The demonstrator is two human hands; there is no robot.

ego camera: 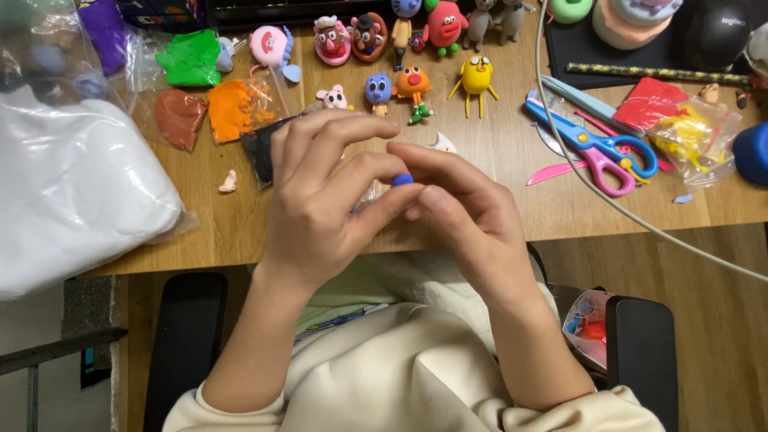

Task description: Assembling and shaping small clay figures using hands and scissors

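Small blue clay ball (402, 180) pinched between left hand (320, 208) and right hand (464, 212) fingertips, above table (512, 160), for shaping.

A light wooden table (512, 152) fills the upper view under even indoor light; below it, wooden floor (704, 320) shows beside a chair's black armrests (184, 344).
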